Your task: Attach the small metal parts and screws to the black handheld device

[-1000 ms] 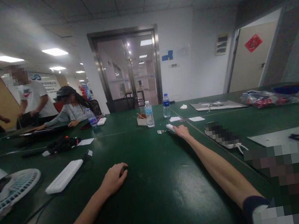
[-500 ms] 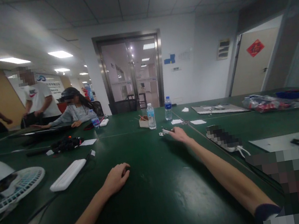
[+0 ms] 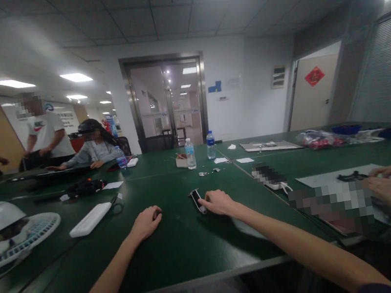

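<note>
My right hand (image 3: 219, 202) rests on the green table (image 3: 182, 247) with its fingers closed on a small black and white clip-like object (image 3: 197, 200), held at its near end. My left hand (image 3: 147, 222) lies on the table to the left, fingers curled loosely, nothing visible in it. Several small metal parts (image 3: 207, 172) lie farther out on the table, in front of two water bottles (image 3: 190, 154).
A white fan (image 3: 8, 230) and a white power strip (image 3: 90, 219) sit at left. A small box (image 3: 182, 160), papers (image 3: 245, 160) and a tray (image 3: 269, 145) lie farther back. Another person's hands (image 3: 387, 183) work at right. Other people are at the far left.
My right hand has drawn back from the far small parts toward me, bringing the black and white object with it. The left hand has stayed put. The view has tilted and shifted.
</note>
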The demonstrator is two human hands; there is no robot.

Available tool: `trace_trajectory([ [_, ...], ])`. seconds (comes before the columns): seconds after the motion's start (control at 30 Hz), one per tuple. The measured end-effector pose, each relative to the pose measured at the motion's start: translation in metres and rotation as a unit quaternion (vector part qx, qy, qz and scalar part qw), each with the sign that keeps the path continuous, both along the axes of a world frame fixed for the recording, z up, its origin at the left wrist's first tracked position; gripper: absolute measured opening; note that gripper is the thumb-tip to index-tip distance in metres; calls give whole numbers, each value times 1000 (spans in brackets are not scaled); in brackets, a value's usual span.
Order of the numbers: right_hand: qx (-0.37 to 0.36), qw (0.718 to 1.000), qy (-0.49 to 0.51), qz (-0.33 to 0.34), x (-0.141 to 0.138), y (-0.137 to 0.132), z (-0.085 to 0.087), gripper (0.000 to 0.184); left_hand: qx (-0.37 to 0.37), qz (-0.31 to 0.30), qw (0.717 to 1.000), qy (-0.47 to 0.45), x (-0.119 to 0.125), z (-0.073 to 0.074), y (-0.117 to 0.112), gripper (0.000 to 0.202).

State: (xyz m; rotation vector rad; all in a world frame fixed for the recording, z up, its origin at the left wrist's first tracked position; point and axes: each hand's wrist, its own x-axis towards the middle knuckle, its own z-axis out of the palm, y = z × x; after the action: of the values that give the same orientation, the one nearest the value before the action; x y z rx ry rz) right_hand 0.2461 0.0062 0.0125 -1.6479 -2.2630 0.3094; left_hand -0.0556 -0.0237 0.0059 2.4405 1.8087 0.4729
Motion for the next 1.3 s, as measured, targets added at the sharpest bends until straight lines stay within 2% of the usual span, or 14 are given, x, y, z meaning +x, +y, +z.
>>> trace_trajectory([
  [0.1,45,998,-23,-46,16,2,-1,60,22,8,1000,16,0,-1,-3,31],
  [0.2,85,988,-46,-121,38,23,-13,61,30,8,999,22,5,3,-7,32],
  [0.3,62,979,-42,-191,62,61,-28,69,31,-6,999,10,16,8,-6,37],
  [0.4,39,970,-30,-238,78,106,-38,79,36,-33,999,-6,32,8,6,43],
  [0.5,24,968,-22,-250,82,151,-43,90,29,-56,998,-32,51,5,25,51],
  [0.63,12,967,-8,-255,77,203,-46,93,8,-86,995,-59,67,3,50,56],
  [0.73,12,974,-1,-227,70,237,-47,91,-8,-111,992,-68,72,4,60,56],
  [0.97,-12,996,-23,-91,42,299,-51,85,-56,-121,989,-70,73,2,65,57],
  [1.07,-9,999,-27,-20,30,308,-54,83,-59,-125,988,-68,73,2,64,58],
  [1.17,-5,999,-11,38,22,304,-54,77,-53,-129,988,-69,74,3,64,56],
  [1.3,-9,998,5,58,12,291,-52,69,-47,-122,989,-64,75,1,64,56],
])
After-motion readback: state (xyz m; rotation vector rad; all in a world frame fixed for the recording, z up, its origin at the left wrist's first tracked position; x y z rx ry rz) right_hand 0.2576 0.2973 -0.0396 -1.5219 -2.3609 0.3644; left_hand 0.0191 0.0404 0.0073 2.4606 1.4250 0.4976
